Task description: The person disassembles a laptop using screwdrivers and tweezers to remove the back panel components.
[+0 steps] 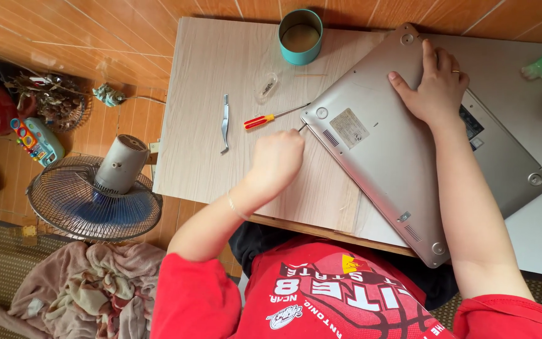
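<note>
Laptop (409, 150) lies upside down on the wooden table (208, 94), bottom cover on. Left hand (277, 160) is fisted around a small tool at its corner; right hand (437, 85) presses flat. Red screwdriver (271, 117) lies unused nearby.

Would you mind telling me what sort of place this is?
Probably a room at home used as a makeshift repair spot: an upturned silver laptop on a pale wooden table, a grey floor fan, and a crumpled pink blanket.
</note>
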